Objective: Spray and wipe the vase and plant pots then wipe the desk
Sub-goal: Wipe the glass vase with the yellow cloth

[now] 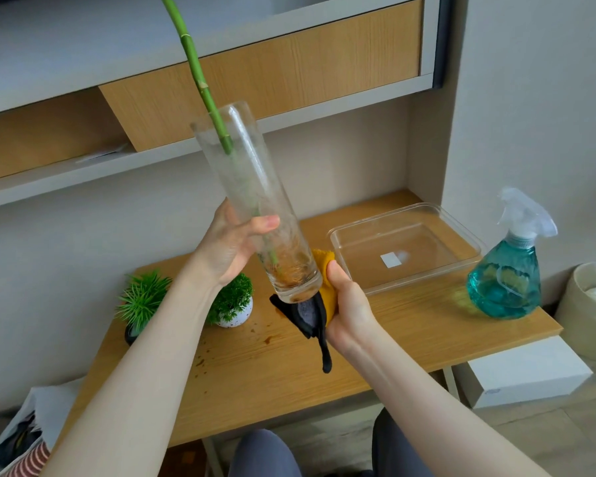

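- The vase, a tall clear glass cylinder, is held in the air above the desk, tilted so its long axis runs from the open mouth at upper left down to the thick base at lower right.
- The left hand has its grip curled round the lower half of the vase, thumb across the near side; the base pokes out just below and right of that grip.
- The right hand is the nearer one to the base: its grip is closed on a yellow-and-dark cloth, pressed against the base's right side.
- The glass looks filmy, with brown residue and roots at the bottom; 1 smooth green jointed stem leans out of the mouth.
- 2 small plant pots with spiky green foliage stand on the desk behind the left forearm; the darker one is mostly hidden.
- The wood-grain desk shows brown spots near them.
- A clear plastic tray and a teal spray bottle stand to the right, well apart from both hands.
- Wiping probably runs up the axis from the base.
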